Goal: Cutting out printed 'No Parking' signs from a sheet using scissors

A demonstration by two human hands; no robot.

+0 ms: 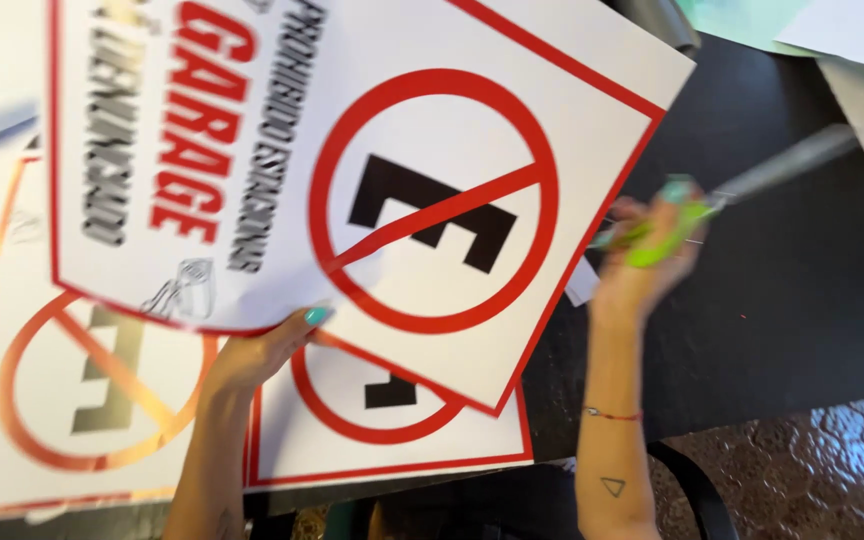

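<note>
My left hand (264, 350) grips the lower edge of a large white sign (352, 130) with a red border, a red crossed circle and a black letter, and holds it tilted above the table. My right hand (647, 255) is closed around a green-handled cutter or knife (742, 185) whose grey blade points up and to the right; it is blurred. The hand sits just off the sign's right edge, over the black table.
Two more signs of the same kind lie flat below: one (392, 440) under the raised sign, a faded one (62, 400) at left. Black table (772, 300) at right, papers (852, 30) at top right, patterned floor (822, 470) and a dark chair rim (697, 490) below.
</note>
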